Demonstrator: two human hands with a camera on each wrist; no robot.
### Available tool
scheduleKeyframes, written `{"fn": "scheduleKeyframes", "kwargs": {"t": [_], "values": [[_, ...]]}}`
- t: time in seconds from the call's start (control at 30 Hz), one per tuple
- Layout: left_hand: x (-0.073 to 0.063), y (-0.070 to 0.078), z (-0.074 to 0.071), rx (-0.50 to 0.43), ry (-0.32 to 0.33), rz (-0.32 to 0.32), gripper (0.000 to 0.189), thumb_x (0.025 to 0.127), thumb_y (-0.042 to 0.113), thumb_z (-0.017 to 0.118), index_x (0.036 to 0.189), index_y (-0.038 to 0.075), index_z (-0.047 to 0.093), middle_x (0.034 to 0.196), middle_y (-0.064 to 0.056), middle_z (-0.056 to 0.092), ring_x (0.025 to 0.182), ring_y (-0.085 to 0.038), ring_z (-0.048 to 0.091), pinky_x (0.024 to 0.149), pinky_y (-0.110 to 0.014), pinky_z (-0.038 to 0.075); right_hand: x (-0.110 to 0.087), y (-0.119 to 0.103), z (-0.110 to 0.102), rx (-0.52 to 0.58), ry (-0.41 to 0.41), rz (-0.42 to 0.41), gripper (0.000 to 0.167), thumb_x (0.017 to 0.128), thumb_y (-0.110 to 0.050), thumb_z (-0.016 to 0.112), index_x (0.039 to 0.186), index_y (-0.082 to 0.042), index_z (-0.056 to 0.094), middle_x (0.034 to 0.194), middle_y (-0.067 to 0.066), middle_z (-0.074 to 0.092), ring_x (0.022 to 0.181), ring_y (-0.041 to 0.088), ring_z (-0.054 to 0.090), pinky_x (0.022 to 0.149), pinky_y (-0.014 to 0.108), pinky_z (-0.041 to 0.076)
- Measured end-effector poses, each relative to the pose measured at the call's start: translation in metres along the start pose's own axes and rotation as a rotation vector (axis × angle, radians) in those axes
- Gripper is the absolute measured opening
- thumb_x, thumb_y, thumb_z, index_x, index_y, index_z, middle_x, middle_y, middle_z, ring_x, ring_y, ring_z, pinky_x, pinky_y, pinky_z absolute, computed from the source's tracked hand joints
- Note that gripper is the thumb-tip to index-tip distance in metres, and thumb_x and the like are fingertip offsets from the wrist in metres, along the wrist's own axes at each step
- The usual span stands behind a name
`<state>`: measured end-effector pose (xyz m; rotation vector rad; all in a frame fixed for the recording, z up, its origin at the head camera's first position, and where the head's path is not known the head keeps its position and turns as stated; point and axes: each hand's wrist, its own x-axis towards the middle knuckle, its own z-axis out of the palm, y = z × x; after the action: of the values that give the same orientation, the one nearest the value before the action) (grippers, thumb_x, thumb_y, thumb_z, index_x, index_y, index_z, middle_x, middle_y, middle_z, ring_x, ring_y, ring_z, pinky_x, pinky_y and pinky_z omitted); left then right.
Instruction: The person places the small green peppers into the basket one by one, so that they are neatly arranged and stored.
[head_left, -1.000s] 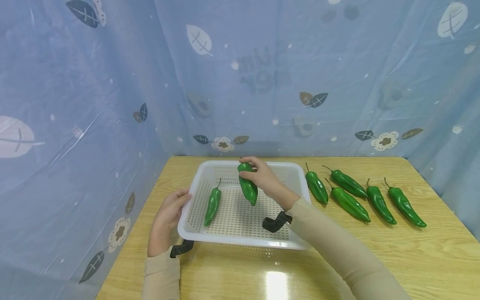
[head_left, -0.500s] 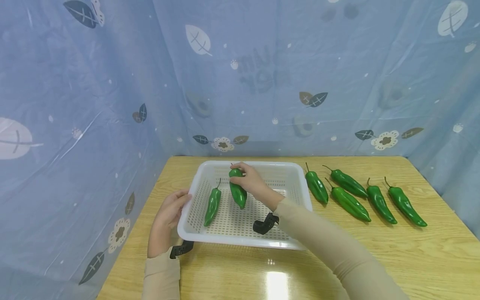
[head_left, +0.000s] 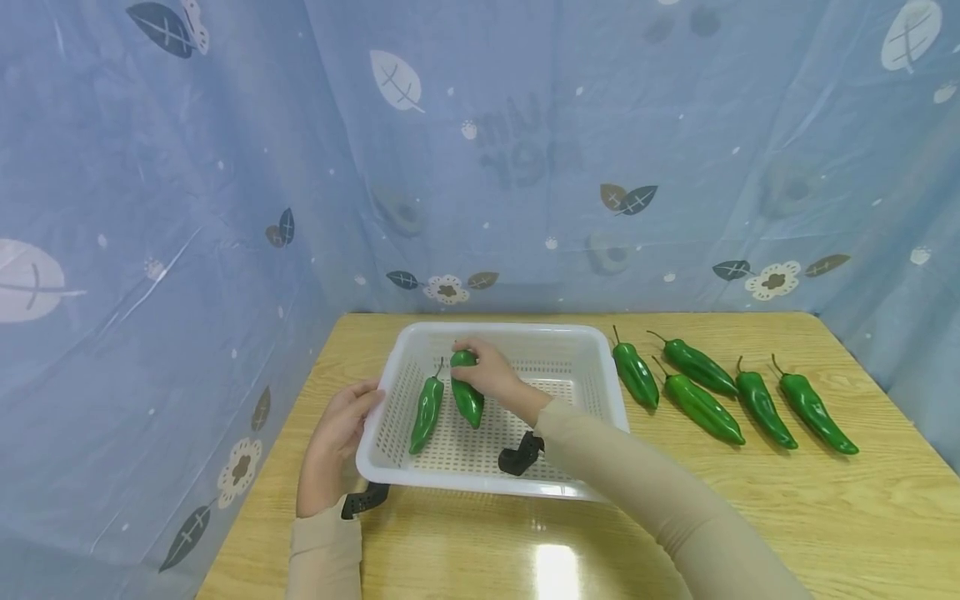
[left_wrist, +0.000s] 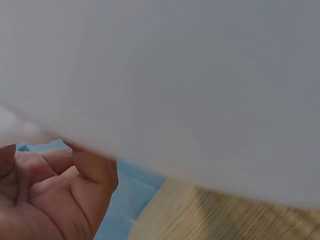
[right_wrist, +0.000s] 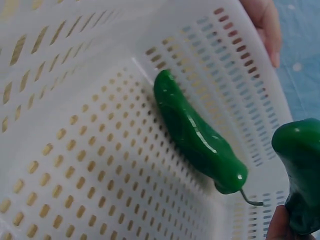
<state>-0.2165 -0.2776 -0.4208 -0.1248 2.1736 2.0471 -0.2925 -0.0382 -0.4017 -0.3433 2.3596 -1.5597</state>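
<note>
My right hand pinches a green chili pepper near its stem end, inside the white plastic basket. Another green pepper lies along the basket's left side, its stem toward the back; the right wrist view shows this lying pepper on the perforated floor. The held pepper is partly cut off at that view's right edge, so whether it touches the floor I cannot tell. My left hand grips the basket's left rim, its fingers curled beneath it in the left wrist view, where the basket wall fills most of the picture.
Several green peppers lie on the wooden table right of the basket, the closest pepper beside its right rim. A blue patterned curtain stands behind and to the left. Black wrist mounts sit on both forearms.
My right hand has carried the pepper leftward and lower into the basket, closer to the pepper lying there. My left hand keeps its place on the rim.
</note>
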Motion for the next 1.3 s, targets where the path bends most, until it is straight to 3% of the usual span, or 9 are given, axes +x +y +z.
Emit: {"fn": "scheduleKeyframes", "kwargs": {"t": [0.37, 0.77, 1.3], "values": [[0.001, 0.001, 0.000, -0.009, -0.001, 0.002, 0.045, 0.101, 0.018, 0.045, 0.139, -0.005, 0.037, 0.128, -0.030, 0.051, 0.101, -0.026, 0.065, 0.083, -0.040, 0.056, 0.004, 0.005, 0.014, -0.106, -0.007, -0.009, 0.044, 0.086, -0.014, 0.065, 0.129, -0.009, 0.053, 0.138, 0.013, 0.049, 0.117, 0.031, 0.054, 0.089, 0.040, 0.054], [0.001, 0.000, 0.001, -0.022, -0.004, 0.009, 0.044, 0.101, 0.017, 0.045, 0.136, -0.007, 0.039, 0.122, -0.028, 0.055, 0.097, -0.024, 0.066, 0.081, -0.039, 0.057, 0.007, 0.016, 0.027, -0.170, -0.046, 0.009, 0.046, 0.086, -0.014, 0.066, 0.129, -0.006, 0.052, 0.122, 0.015, 0.056, 0.100, 0.024, 0.060, 0.074, 0.028, 0.057], [-0.001, 0.000, 0.001, -0.043, 0.018, -0.006, 0.043, 0.100, 0.016, 0.048, 0.136, -0.007, 0.040, 0.120, -0.023, 0.057, 0.096, -0.021, 0.066, 0.080, -0.037, 0.057, 0.009, 0.020, 0.034, -0.298, -0.106, -0.043, 0.046, 0.088, -0.012, 0.064, 0.130, -0.003, 0.050, 0.121, 0.015, 0.057, 0.084, 0.016, 0.061, 0.066, 0.022, 0.056]]}}
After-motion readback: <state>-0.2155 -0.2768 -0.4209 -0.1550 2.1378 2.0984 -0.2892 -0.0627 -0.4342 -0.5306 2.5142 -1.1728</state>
